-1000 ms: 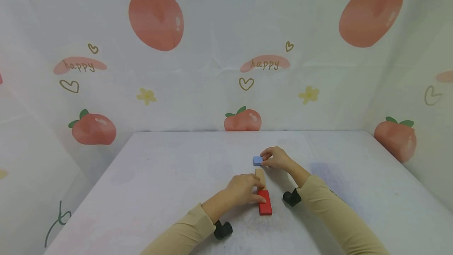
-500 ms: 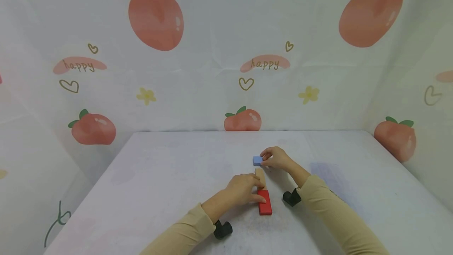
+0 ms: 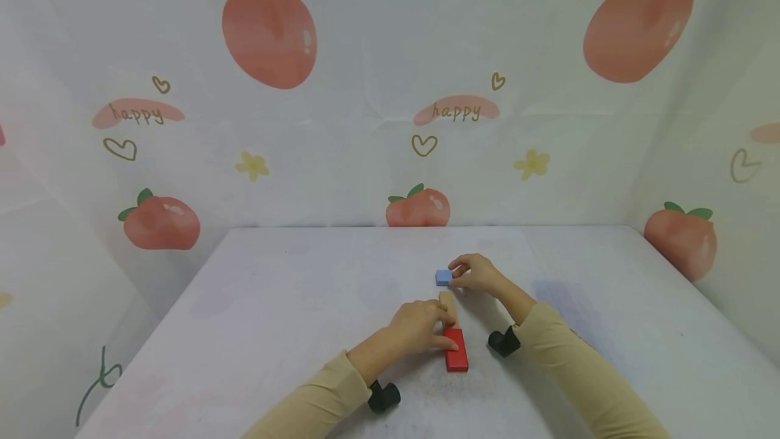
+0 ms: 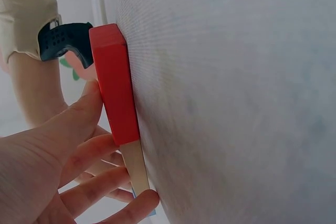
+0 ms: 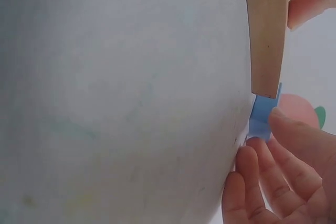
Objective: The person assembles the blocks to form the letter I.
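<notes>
A red block (image 3: 456, 351) and a light wooden block (image 3: 449, 309) lie end to end in a line on the table. My left hand (image 3: 417, 325) rests on both: its thumb touches the red block's top, and its fingers reach over the wooden one. In the left wrist view these fingers are spread along the upper faces of the red block (image 4: 114, 87) and the wooden block (image 4: 135, 166). Farther back, my right hand (image 3: 478, 272) pinches a small blue block (image 3: 443, 278) at its right side. In the right wrist view, thumb and fingertips meet the blue block (image 5: 261, 121) beyond the wooden end.
The pale tablecloth (image 3: 292, 317) spreads around the blocks. Behind stands a white curtain (image 3: 365, 53) printed with peaches. A black wrist camera (image 3: 384, 397) hangs by the left sleeve, another black wrist camera (image 3: 503, 342) by the right sleeve. A narrow gap separates the blue and wooden blocks.
</notes>
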A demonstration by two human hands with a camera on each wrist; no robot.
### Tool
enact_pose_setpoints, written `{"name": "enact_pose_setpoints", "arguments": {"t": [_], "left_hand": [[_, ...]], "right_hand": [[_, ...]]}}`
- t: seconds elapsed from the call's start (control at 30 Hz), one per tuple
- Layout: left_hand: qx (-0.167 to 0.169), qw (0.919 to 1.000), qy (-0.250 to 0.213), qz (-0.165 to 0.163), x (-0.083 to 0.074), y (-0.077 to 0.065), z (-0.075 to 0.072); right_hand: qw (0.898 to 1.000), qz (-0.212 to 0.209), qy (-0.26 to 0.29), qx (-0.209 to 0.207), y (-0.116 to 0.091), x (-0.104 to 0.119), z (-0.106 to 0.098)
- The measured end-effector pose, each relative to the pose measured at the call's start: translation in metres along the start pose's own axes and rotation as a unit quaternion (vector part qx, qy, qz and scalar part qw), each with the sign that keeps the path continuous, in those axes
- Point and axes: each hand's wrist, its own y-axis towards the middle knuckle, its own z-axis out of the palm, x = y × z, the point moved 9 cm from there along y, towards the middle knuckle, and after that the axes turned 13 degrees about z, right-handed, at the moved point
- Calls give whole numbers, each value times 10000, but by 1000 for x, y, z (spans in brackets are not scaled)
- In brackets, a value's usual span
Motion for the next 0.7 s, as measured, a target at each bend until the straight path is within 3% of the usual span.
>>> {"name": "enact_pose_setpoints", "arguments": {"t": [0.27, 0.5, 0.7], "left_hand": [[-22, 9998, 177, 16, -2, -2, -2], [-75, 9994, 332, 56, -1, -1, -3], [-113, 9982, 541, 216, -3, -1, -5]], "right_hand": [[9991, -346, -146, -208, -3, -2, -12], [9989, -450, -27, -147, -12, 0, -23], [9940, -1078, 148, -127, -17, 0, -33]]}}
